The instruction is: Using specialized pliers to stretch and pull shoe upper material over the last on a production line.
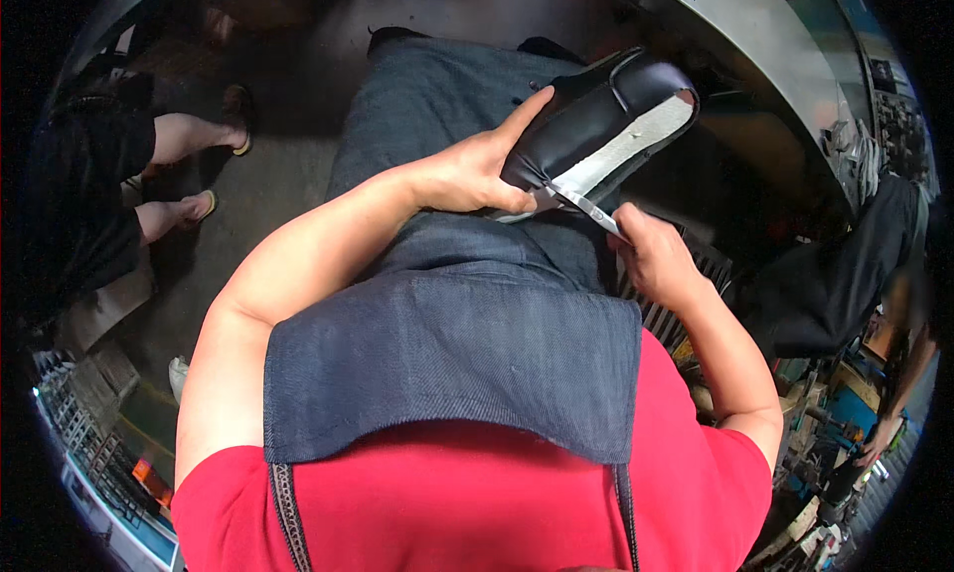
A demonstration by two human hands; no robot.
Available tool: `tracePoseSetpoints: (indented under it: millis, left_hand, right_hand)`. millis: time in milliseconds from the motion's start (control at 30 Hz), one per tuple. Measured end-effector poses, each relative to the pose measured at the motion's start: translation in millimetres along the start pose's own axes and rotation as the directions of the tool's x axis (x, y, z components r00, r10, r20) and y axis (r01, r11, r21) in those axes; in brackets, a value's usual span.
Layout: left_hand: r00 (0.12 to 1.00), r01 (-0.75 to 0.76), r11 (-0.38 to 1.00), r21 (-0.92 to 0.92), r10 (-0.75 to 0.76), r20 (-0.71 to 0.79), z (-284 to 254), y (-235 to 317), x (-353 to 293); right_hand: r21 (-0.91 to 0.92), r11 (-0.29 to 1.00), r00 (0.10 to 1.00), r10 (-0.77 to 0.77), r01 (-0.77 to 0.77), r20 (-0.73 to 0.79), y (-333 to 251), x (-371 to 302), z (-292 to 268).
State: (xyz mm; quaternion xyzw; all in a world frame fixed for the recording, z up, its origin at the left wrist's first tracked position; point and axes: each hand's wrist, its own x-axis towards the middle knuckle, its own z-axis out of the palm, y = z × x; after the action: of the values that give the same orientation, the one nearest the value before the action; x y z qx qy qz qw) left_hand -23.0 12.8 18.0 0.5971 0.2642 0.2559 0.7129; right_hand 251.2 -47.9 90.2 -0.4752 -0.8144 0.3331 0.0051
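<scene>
A black leather shoe [576,125] lies sole-up over my lap, its toe pointing to the far right. Its pale insole [628,147] shows between the leather edges, and no outsole covers it. My left hand [477,172] grips the heel end, one finger stretched along the side and the thumb near the edge. In my right hand [656,257] is a pair of silver metal pliers [593,212], held by the handles. Their jaws touch the leather edge near the heel, beside my left thumb. Whether leather is pinched in them is too small to tell.
A denim apron [452,343] covers my front and lap. Beyond my knees curves a grey metal surface [740,25]. Another person's legs [189,140] stand at the left. At the lower right, another person's hand [879,441] is near cluttered tools and parts.
</scene>
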Motion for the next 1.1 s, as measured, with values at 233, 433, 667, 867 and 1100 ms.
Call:
tracePoseSetpoints:
  millis: [233, 433, 667, 867, 1100]
  left_hand:
    - [1.000, 0.007, 1.000, 0.012, -0.007, -0.018, -4, -3, 11]
    - [0.997, -0.011, 1.000, 0.013, 0.012, -0.072, 3, -5, 8]
    - [0.994, 0.023, 0.992, 0.124, -0.009, -0.112, 3, 3, 7]
    - [0.993, 0.023, 0.999, 0.033, -0.019, -0.117, 3, 2, 5]
    - [0.988, -0.003, 0.990, 0.144, 0.026, -0.153, 6, 0, 5]
  right_hand:
    - [-0.150, 0.975, 0.969, -0.189, 0.166, -0.158, 38, 13, 32]
    - [0.035, 0.999, 0.993, 0.013, -0.009, -0.114, 2, 2, 24]
    - [0.368, 0.906, 0.976, 0.174, -0.210, 0.127, -28, -8, 0]
    - [0.498, 0.810, 0.941, 0.185, -0.309, 0.284, -28, 1, -11]
    - [0.578, 0.764, 0.955, 0.174, -0.285, 0.241, -25, 6, 2]
